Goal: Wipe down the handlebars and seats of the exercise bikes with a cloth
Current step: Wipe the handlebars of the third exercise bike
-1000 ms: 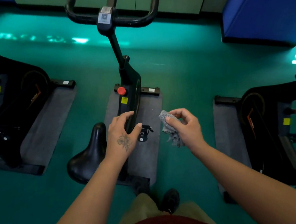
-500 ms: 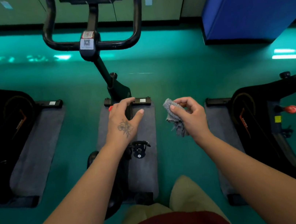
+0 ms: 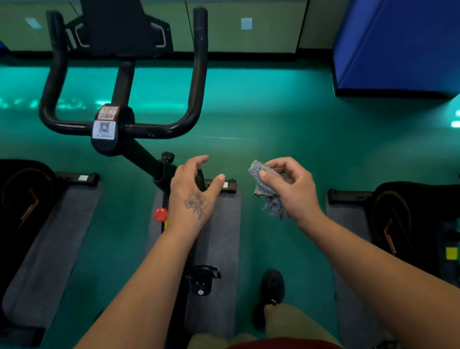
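Head view: three bikes [image 3: 141,145], one cloth [image 3: 265,191] pinched in right hand [image 3: 293,188], left hand [image 3: 193,197] seemingly loose, empty.

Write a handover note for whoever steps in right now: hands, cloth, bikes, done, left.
Left hand: holds nothing, fingers loosely curled, above the middle black exercise bike.
Right hand: pinches the small crumpled grey cloth, held in the air, off the bike.
Black U-shaped handlebar is ahead of both hands, untouched.
Seat is not in view.
Two more black bikes stand at left and right.
Done: nothing that shows.
Left: handlebars and seats of the bikes.
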Motion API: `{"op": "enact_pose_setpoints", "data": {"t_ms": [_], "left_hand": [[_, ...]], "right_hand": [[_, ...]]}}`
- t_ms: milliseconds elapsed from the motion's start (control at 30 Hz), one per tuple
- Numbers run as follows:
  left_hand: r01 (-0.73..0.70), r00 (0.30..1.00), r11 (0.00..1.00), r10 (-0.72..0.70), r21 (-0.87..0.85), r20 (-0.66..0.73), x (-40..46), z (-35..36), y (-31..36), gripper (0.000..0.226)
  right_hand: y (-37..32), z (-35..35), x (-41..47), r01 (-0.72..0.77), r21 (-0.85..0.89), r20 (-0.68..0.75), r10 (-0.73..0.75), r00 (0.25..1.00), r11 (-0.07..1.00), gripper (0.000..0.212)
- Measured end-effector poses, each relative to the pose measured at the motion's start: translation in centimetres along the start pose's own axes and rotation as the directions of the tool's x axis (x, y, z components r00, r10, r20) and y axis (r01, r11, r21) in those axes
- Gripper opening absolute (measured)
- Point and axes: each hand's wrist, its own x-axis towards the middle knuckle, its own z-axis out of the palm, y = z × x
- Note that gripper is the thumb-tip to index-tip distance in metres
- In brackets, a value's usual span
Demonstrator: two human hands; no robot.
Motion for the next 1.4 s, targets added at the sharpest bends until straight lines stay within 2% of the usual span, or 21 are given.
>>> {"op": "enact_pose_setpoints", "data": {"t_ms": [233,433,633,900,1133,1233,1400], "left_hand": [[-0.007,0.994,1.0,0.005,-0.025,-0.108,4.5,3.4,5.0,0.046],[-0.089,0.974,0.996,0.086,-0.008,-0.212,8.0,1.7,8.3,0.043],[-0.118,0.944,0.988,0.143,0.1,-0.298,11.4,-0.4,8.8,0.042],[-0.096,0.953,0.984,0.134,0.148,-0.271,17.9,-1.4,8.3,0.047],[-0.023,0.988,0.992,0.041,0.122,-0.146,22.3,-2.4,6.7,0.058],[-0.087,0.986,0.986,0.105,0.14,-0.126,22.5,-3.6,5.9,0.056],[-0.207,0.956,0.92,0.262,0.332,-0.13,21.1,-9.4,2.2,0.044]], "right_hand": [[-0.8,-3.8,7.7,-0.009,-0.006,0.081,0.009,0.997,1.0,0.011],[-2.5,-3.3,11.5,0.031,0.037,0.126,-0.036,0.991,0.999,0.014],[-3.3,-1.9,14.3,0.063,0.027,0.145,-0.066,0.987,0.998,0.013],[-5.9,0.2,18.8,0.116,-0.028,0.151,-0.111,0.982,0.993,0.011],[-9.0,3.3,22.9,0.17,-0.077,0.134,-0.159,0.978,0.982,0.011],[-9.7,4.7,23.9,0.181,-0.068,0.121,-0.172,0.978,0.981,0.013],[-9.8,6.5,24.5,0.196,-0.06,0.152,-0.185,0.971,0.979,0.014]]}}
